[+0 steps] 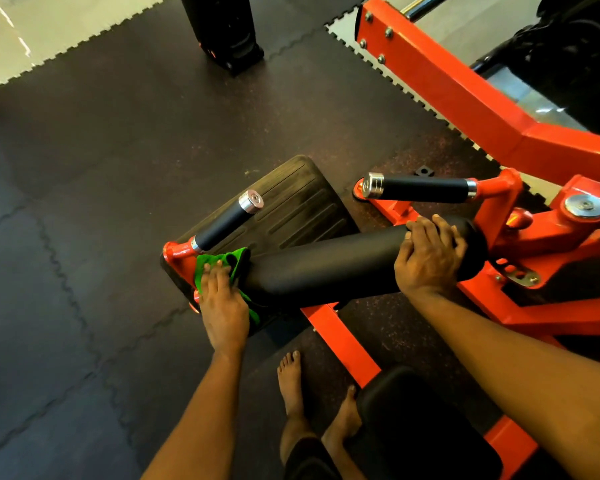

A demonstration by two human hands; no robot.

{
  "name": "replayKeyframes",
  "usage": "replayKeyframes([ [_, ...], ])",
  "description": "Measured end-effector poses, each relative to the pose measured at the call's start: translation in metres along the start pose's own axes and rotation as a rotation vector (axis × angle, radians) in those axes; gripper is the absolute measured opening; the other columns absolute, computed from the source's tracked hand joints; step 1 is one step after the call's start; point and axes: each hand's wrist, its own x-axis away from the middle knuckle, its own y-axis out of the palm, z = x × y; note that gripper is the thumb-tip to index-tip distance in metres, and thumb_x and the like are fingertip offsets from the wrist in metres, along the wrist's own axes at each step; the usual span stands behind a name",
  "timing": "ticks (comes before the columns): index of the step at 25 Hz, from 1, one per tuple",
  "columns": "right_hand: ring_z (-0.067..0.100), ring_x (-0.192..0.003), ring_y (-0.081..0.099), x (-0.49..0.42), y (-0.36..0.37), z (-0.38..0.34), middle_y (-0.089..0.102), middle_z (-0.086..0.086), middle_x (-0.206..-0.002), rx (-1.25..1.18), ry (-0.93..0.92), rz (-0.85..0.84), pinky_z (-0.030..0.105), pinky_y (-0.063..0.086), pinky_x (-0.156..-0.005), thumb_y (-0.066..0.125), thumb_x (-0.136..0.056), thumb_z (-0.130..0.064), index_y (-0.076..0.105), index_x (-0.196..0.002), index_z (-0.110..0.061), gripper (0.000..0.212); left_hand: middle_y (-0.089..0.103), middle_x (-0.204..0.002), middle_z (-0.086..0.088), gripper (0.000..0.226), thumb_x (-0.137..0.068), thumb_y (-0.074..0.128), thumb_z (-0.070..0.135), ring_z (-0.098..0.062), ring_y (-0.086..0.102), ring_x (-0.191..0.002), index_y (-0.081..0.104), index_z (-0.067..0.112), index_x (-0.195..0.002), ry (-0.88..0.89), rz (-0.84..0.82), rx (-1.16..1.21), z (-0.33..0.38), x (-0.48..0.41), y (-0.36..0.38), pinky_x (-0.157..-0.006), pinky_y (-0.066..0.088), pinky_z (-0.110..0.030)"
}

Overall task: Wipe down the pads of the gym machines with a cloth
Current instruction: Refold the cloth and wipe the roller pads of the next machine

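1. The black pad (326,268), a long roller, lies just below the picture's middle and runs from 8 o'clock to 3 o'clock.
2. The green cloth (219,263) is bunched against the pad's 8 o'clock end.
3. The left hand (222,306) presses the cloth onto that end, fingers straight and close together, pointing to 12 o'clock.
4. The right hand (430,258) grips the pad's 3 o'clock end, fingers slightly spread and curled over its top.
5. A ribbed footplate (291,199) lies beyond the pad at 12 o'clock.
6. One handle (226,221) stands out above the cloth; another handle (423,190) is at 2 o'clock.
7. The orange frame (447,81) fills 2 o'clock, a seat (423,427) is at 5 o'clock, and bare feet (290,382) stand at 6 o'clock.
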Motion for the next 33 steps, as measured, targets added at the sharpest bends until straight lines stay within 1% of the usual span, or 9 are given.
replayKeyframes([
  [3, 0.025, -0.139, 0.042, 0.0, 0.0, 0.0, 0.061, 0.001, -0.134, 0.004, 0.001, -0.011, 0.048, 0.025, -0.115, 0.042, -0.098, -0.029, 0.063, -0.122, -0.019, 0.034, 0.049, -0.148, -0.015, 0.037, -0.099, 0.051, 0.01, -0.028, 0.034, -0.146, 0.056, 0.007, -0.135, -0.074, 0.016, 0.038, 0.011, 0.001, 0.004, -0.119, 0.027, -0.047],
  [9, 0.025, -0.151, 0.025, 0.035, -0.009, 0.007, 0.041, 0.004, -0.157, -0.027, -0.016, -0.01, 0.049, 0.02, -0.118, 0.036, -0.103, -0.028, 0.051, -0.141, -0.018, 0.042, 0.049, -0.149, -0.009, 0.035, -0.102, 0.053, 0.021, -0.025, 0.035, -0.145, 0.055, 0.012, -0.136, -0.016, -0.024, 0.071, 0.001, 0.001, -0.008, -0.118, 0.032, -0.052],
  [15, 0.029, -0.152, 0.023, 0.068, -0.02, 0.014, 0.035, 0.008, -0.16, -0.03, -0.001, -0.047, 0.057, 0.031, -0.115, 0.04, -0.1, -0.026, 0.051, -0.143, -0.015, 0.045, 0.055, -0.141, -0.016, 0.037, -0.099, 0.056, 0.022, -0.032, 0.041, -0.14, 0.057, 0.009, -0.134, -0.003, -0.04, 0.002, 0.017, -0.019, -0.005, -0.113, 0.034, -0.056],
  [19, 0.032, -0.149, 0.027, 0.062, -0.023, 0.009, 0.039, 0.01, -0.157, -0.019, 0.019, -0.089, 0.06, 0.038, -0.109, 0.052, -0.101, -0.014, 0.054, -0.139, -0.013, 0.039, 0.059, -0.137, -0.013, 0.033, -0.096, 0.058, 0.018, -0.029, 0.044, -0.137, 0.061, 0.01, -0.128, -0.174, -0.009, 0.042, 0.066, 0.0, 0.024, -0.106, 0.031, -0.056],
  [23, 0.034, -0.148, 0.03, 0.061, -0.027, 0.006, 0.042, 0.012, -0.155, 0.015, 0.014, -0.108, 0.059, 0.039, -0.108, 0.058, -0.097, -0.014, 0.055, -0.138, -0.011, 0.041, 0.056, -0.142, -0.009, 0.037, -0.094, 0.059, 0.014, -0.027, 0.044, -0.14, 0.061, 0.014, -0.131, 0.052, -0.071, 0.112, 0.118, 0.03, 0.039, -0.11, 0.032, -0.058],
  [26, 0.033, -0.148, 0.03, 0.062, -0.027, 0.006, 0.042, 0.012, -0.155, 0.017, 0.023, -0.104, 0.06, 0.039, -0.107, 0.058, -0.097, -0.014, 0.056, -0.138, -0.011, 0.041, 0.048, -0.152, -0.008, 0.056, -0.087, 0.053, -0.002, -0.025, 0.036, -0.146, 0.056, 0.017, -0.14, 0.192, -0.103, 0.081, 0.052, 0.015, 0.016, -0.116, 0.033, -0.052],
  [29, 0.033, -0.148, 0.03, 0.061, -0.026, 0.007, 0.042, 0.011, -0.155, 0.014, 0.028, -0.11, 0.059, 0.04, -0.107, 0.058, -0.097, -0.014, 0.056, -0.139, -0.012, 0.042, 0.05, -0.148, -0.015, 0.052, -0.089, 0.048, -0.003, -0.033, 0.041, -0.14, 0.056, 0.012, -0.137, -0.071, -0.014, 0.078, -0.008, -0.001, -0.001, -0.113, 0.036, -0.055],
  [31, 0.033, -0.148, 0.029, 0.061, -0.023, 0.004, 0.041, 0.011, -0.156, 0.011, 0.047, -0.116, 0.06, 0.041, -0.105, 0.058, -0.096, -0.012, 0.056, -0.139, -0.012, 0.043, 0.052, -0.144, -0.022, 0.042, -0.092, 0.047, 0.004, -0.039, 0.046, -0.136, 0.059, 0.007, -0.132, -0.206, 0.065, 0.089, 0.011, 0.002, 0.015, -0.109, 0.036, -0.059],
  [33, 0.033, -0.148, 0.029, 0.061, -0.022, 0.001, 0.041, 0.012, -0.156, 0.02, 0.054, -0.121, 0.06, 0.041, -0.105, 0.058, -0.095, -0.011, 0.055, -0.139, -0.011, 0.045, 0.055, -0.14, -0.025, 0.043, -0.091, 0.045, 0.013, -0.041, 0.051, -0.132, 0.061, 0.003, -0.13, -0.161, 0.075, 0.117, 0.064, 0.014, 0.041, -0.102, 0.038, -0.063],
])
